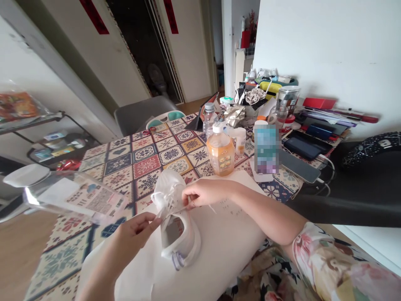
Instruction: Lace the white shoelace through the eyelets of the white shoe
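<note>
- One white shoe [194, 244] lies on one white sheet [225, 238] on the bench [146, 166], its toe pointing away from the person and its opening nearer.
- Two bare hands work at its laces [170, 197]: the left hand [138, 232] has its grip pinching a lace beside the opening; the right hand [206, 193] has its grip pinching lace on the other side.
- Beyond the shoe stand two bottles close together: one orange bottle [220, 155] with a white cap, one clear bottle [209, 120] with a grey cap.
- One large clear container [75, 194] with one white lid is at the left.
- To the right are one phone [300, 167] and one dark tablet [302, 145], each with a white cable at its end.
- One pixelated upright object [266, 148] stands near the orange bottle; what it is cannot be told.
</note>
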Motion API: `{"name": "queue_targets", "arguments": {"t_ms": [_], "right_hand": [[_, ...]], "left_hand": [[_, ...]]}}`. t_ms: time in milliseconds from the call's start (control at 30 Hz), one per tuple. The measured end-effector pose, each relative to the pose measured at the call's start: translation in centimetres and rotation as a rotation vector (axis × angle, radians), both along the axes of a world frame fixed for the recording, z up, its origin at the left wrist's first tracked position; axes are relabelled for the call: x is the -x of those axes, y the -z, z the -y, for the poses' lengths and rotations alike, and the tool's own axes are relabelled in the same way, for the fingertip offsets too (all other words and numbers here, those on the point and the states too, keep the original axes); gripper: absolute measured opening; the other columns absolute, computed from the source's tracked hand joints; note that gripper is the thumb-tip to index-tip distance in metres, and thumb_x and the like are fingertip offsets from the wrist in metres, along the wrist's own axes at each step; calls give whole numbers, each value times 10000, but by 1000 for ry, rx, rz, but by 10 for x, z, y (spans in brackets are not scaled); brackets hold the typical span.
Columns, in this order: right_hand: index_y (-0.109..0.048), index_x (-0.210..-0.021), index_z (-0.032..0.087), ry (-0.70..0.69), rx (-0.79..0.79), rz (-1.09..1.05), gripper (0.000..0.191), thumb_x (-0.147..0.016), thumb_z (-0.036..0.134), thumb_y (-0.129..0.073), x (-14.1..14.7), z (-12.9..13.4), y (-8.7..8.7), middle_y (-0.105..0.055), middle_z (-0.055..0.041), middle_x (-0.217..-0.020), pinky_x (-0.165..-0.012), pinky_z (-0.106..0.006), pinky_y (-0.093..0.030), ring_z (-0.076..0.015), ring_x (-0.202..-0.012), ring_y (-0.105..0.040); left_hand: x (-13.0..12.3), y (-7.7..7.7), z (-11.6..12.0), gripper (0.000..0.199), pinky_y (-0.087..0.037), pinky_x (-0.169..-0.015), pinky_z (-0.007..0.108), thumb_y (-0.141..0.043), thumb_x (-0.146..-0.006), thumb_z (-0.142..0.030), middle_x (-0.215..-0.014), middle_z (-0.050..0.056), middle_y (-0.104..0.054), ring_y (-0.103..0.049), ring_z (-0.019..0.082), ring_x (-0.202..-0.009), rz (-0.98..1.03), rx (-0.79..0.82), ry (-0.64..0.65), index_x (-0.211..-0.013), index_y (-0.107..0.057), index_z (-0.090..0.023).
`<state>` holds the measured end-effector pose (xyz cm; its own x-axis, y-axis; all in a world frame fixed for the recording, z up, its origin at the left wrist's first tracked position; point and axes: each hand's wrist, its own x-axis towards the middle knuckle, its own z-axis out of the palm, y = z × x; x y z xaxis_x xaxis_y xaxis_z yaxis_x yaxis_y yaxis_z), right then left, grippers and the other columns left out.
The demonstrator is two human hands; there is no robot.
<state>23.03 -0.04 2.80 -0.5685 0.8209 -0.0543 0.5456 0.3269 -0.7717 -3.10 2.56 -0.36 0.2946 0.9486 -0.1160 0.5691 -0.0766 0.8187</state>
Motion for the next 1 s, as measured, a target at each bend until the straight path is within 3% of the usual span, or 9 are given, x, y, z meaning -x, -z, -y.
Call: {"name": "queue_targets", "arguments": {"t_ms": [133, 300, 400, 500, 600, 800, 1000], "right_hand": [[-617, -783, 155, -19, 70, -64, 125, -845, 154, -725, -3, -2, 1, -547, 61, -667, -600, -193, -346, -78, -635, -501], [-655, -783, 130, -126, 339, -465, 118, -855, 192, -725, -8, -8, 5, -622, 31, -717, -683, -197, -401, -75, -691, -549], [-686, -755, 128, -124, 385, -721, 269, -726, 340, -848, -4, -11, 11, -647, 17, -770, -775, -216, -421, -88, -757, -565], [-702, -739, 138, -114, 423, -914, 384, -625, 454, -888, 9, -12, 21, -685, -8, -844, -836, -240, -425, -117, -849, -597], [-692, -737, 151, -115, 485, -1063, 404, -617, 482, -889, 24, -12, 32, -711, -21, -792, -814, -266, -447, -147, -834, -641], [-694, -738, 157, 78, 471, -1206, 420, -575, 479, -908, 43, -9, 46, -700, 10, -714, -671, -245, -463, -107, -630, -623], [-735, -874, 166, 182, 409, -1143, 281, -697, 341, -865, 49, -2, 48, -651, 43, -627, -644, -234, -465, -90, -588, -596]], "left_hand": [[13, 4, -9, 419, -280, -421, 193, -718, -635, -622, -424, -36, -429, -379, 106, -419, -142, 59, 117, -556, -668, -213], [24, -1, -13, 369, -477, -552, 249, -736, -672, -574, -590, 50, -639, -574, 189, -582, 56, 59, 329, -572, -693, -221], [26, 0, -13, 294, -528, -646, 287, -760, -691, -500, -773, 90, -695, -628, 240, -737, 205, -12, 411, -613, -720, -220], [22, 8, -12, 334, -553, -775, 336, -773, -692, -498, -949, 114, -707, -641, 289, -919, 384, -36, 331, -569, -688, -200], [10, 14, -8, 330, -549, -827, 362, -771, -706, -520, -932, 102, -709, -641, 289, -955, 550, 31, 233, -670, -707, -199], [-27, 14, 7, 363, -499, -625, 229, -803, -709, -495, -598, -13, -549, -580, 156, -676, 832, 17, 25, -688, -603, -193], [-46, 13, 16, 408, -441, -526, 171, -822, -694, -485, -531, -55, -423, -461, 98, -553, 926, 6, -59, -662, -539, -193]]}}
